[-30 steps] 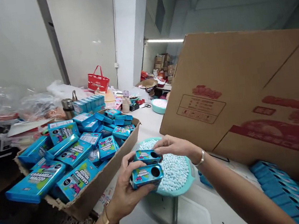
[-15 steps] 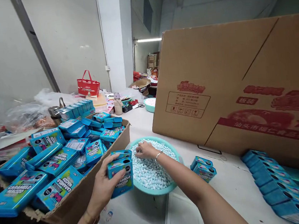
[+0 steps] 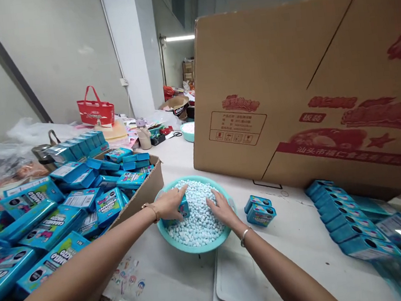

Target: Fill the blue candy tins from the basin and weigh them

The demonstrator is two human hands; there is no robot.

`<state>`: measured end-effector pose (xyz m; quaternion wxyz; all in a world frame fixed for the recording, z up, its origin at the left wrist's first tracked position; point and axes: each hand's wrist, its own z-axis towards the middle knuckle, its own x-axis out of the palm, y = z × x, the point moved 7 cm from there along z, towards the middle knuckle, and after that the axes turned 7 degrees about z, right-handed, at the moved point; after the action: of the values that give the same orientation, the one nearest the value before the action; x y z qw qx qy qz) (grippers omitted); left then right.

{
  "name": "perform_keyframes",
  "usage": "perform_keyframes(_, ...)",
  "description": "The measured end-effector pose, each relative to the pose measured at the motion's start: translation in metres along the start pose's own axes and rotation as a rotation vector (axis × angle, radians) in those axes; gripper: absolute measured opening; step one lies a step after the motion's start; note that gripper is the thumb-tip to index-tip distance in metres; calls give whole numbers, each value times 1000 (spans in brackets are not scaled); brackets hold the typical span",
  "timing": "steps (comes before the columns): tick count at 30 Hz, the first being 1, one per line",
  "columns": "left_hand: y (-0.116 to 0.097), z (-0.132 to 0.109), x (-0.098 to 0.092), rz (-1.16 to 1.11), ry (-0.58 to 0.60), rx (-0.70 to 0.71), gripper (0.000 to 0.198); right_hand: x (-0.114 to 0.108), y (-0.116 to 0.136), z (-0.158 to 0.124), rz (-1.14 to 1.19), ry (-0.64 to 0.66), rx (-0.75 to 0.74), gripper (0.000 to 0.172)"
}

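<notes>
My left hand [image 3: 171, 204] grips blue candy boxes [image 3: 184, 208] at the left side of a turquoise bowl [image 3: 197, 249]. The boxes are tilted down against the small pale blue and white candies [image 3: 198, 228] that fill the bowl; my fingers and wrist hide most of them, so I cannot tell how many are held. Facing it across the candies, my right hand [image 3: 222, 209] is open, its fingers spread and touching the heap, with nothing visible in them. Two blue boxes [image 3: 260, 210] stand together on the table to the right of the bowl.
A carton [image 3: 153, 177] heaped with blue candy boxes [image 3: 57, 225] takes up the left. A large cardboard box [image 3: 238, 165] stands behind the bowl. In front lies a white scale [image 3: 238, 281]. A row of blue boxes [image 3: 346, 221] runs along the right.
My left hand has carried the boxes from beside the bowl down into it. My right hand has shifted to the right side of the candies and spread its fingers. The camera view has turned slightly.
</notes>
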<state>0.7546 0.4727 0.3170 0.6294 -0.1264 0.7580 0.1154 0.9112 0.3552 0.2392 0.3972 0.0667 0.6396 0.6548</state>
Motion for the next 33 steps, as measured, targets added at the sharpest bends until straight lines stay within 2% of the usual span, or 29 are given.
perform_keyframes(2,-1,4,6,19,-3,-17,115,6,-12,3,66,-27,129,69)
perform_keyframes(4,-6,8,8,30,-34,-14,99,15,-14,11,157,-87,169,67)
perform_keyframes(7,-14,11,6,37,-109,-22,78,34,-11,21,468,-159,206,56)
perform_keyframes(9,-18,12,4,26,-137,-29,72,45,-9,25,663,-162,236,44)
perform_keyframes(12,-21,10,4,-20,-191,-43,70,49,3,30,776,-160,243,33)
perform_keyframes(14,-19,5,4,-106,-275,-77,77,45,16,34,823,-174,230,29)
perform_keyframes(17,-11,-7,2,-326,-464,-156,87,40,43,46,870,-156,204,25)
perform_keyframes(20,-4,-18,-3,-559,-669,-219,79,39,69,60,885,-120,198,24)
perform_keyframes(22,-3,-22,-5,-672,-756,-235,74,39,83,67,880,-107,199,21)
perform_keyframes(25,-1,-22,-6,-763,-786,-248,76,41,97,71,878,-105,205,18)
perform_keyframes(28,0,-23,-8,-758,-793,-243,74,43,101,71,899,-106,224,18)
perform_keyframes(33,3,-21,-14,-628,-700,-236,70,48,93,67,955,-104,282,19)
